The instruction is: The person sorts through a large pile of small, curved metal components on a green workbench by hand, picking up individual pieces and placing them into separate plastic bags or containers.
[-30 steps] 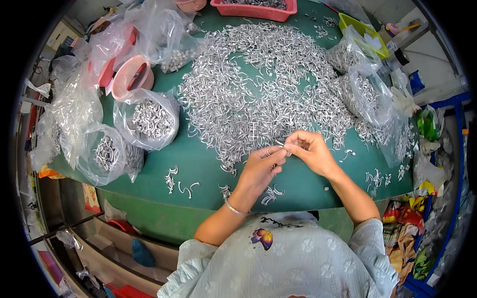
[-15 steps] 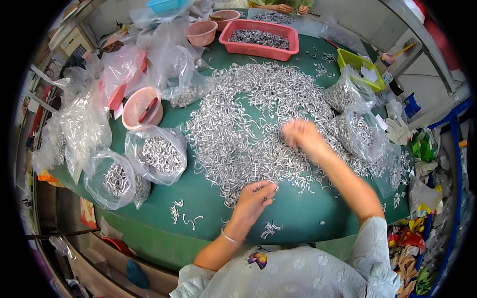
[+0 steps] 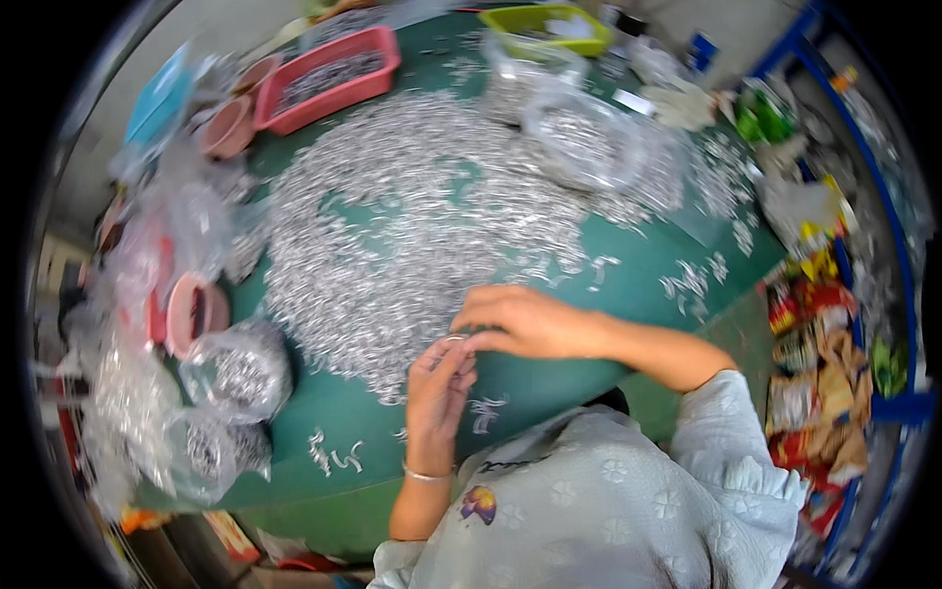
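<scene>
Green table [image 3: 633, 270], edges bent by the lens. Centre covered by a wide pile [image 3: 422, 265] of small curved silver metal pieces, green patches showing through. Far end: pink tray [image 3: 334, 106] full of grey bits, lime tray [image 3: 589, 44] off to the right. Left side: clear bag [image 3: 238, 373] and smaller bag [image 3: 211, 454], both with pieces inside, next to a pink basket [image 3: 177, 319]. Right far side: big bag [image 3: 579, 137] of pieces against the pile.

Room: blue rack [image 3: 868, 157] and crumpled wrappers [image 3: 824, 393] on the right, green floor [image 3: 324, 525] past the near edge.

Left hand [image 3: 439, 388] just off the near rim of the pile, fingers pinched on a small metal piece [image 3: 454, 338]. Right hand [image 3: 520, 322] reaching across to meet it, fingers bent at the left fingertips; can't tell if gripping too, blurred.

Near edge running from lower left, under both forearms, up to the right. Widest working gap between right forearm and big bag, with loose pieces [image 3: 692, 285] toward the edge. Narrower strip between left hand and the left bags, also with strays.
</scene>
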A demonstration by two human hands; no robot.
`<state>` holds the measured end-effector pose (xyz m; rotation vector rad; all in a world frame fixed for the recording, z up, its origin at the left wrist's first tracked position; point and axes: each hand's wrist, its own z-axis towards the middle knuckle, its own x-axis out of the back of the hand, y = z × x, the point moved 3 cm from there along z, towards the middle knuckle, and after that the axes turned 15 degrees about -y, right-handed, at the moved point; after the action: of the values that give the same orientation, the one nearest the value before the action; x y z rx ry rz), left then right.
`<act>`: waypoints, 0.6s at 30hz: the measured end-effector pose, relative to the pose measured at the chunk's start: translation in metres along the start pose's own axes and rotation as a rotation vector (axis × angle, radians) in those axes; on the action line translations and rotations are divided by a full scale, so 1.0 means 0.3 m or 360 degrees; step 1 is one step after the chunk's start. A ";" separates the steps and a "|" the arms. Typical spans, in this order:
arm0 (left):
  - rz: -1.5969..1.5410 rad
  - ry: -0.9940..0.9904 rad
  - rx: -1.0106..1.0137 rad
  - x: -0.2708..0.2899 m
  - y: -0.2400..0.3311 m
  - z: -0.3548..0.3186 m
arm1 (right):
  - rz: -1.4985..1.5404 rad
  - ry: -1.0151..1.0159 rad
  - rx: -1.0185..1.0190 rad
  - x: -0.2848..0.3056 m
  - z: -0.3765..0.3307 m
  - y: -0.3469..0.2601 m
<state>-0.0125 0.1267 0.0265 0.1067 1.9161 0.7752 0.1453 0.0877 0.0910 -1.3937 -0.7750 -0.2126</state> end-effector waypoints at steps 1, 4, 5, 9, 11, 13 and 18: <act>-0.0020 -0.0084 -0.0005 -0.019 -0.019 0.004 | 0.0091 0.0107 -0.0069 -0.027 -0.059 -0.006; 0.0153 -0.0144 0.0196 -0.073 -0.102 0.014 | 0.0205 0.0386 -0.0206 -0.077 -0.217 -0.011; 0.0200 -0.0174 0.0260 -0.097 -0.130 0.018 | 0.0216 0.0463 -0.0237 -0.083 -0.265 -0.012; 0.0360 -0.0283 0.0466 -0.195 -0.223 0.035 | 0.0408 0.0819 -0.0402 -0.099 -0.449 0.009; 0.0245 -0.0245 0.0461 -0.191 -0.271 0.044 | 0.0295 0.1039 -0.0762 -0.097 -0.551 0.063; 0.0156 -0.0173 0.0417 -0.172 -0.295 0.040 | -0.0395 0.1411 -0.1053 -0.072 -0.677 0.178; -0.0943 -0.0174 0.0233 -0.084 -0.266 -0.013 | -0.1035 0.1300 -0.1609 -0.029 -0.848 0.297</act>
<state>0.0168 0.0518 0.0028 -0.3119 1.7629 0.2255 0.2814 -0.1338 0.0197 -1.6947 -0.3711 -1.7534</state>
